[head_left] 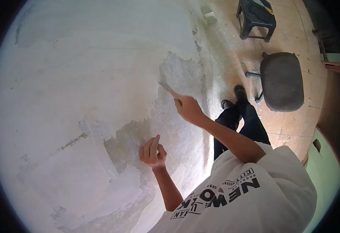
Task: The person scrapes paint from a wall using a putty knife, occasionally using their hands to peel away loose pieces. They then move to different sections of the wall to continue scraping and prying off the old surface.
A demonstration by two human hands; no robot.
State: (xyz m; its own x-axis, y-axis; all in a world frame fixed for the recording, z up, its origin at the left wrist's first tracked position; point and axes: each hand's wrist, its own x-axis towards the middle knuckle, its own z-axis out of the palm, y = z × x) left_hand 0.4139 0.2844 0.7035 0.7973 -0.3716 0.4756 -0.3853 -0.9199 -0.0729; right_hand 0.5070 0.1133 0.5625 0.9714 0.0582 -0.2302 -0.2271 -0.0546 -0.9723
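Note:
My right hand (189,110) is closed around a thin scraper (165,86), its index finger stretched along the tool. The blade meets the wall at the edge of a bare grey patch (177,72); most of the handle is hidden in the hand. Lower on the left, my left hand (153,152) is held against or just off the wall (80,77), fingers loosely bent and partly spread, nothing visible in them. Beside it lies a stripped, yellowish-grey area (125,141) with ragged paint edges.
A dark plastic stool (256,19) stands at the top right, bearing a yellow-handled putty knife (269,9). Closer to my legs is a swivel chair with a dark seat (282,81). Dusty debris lies on the tiled floor (236,50) along the wall. A pale green panel (325,171) stands at right.

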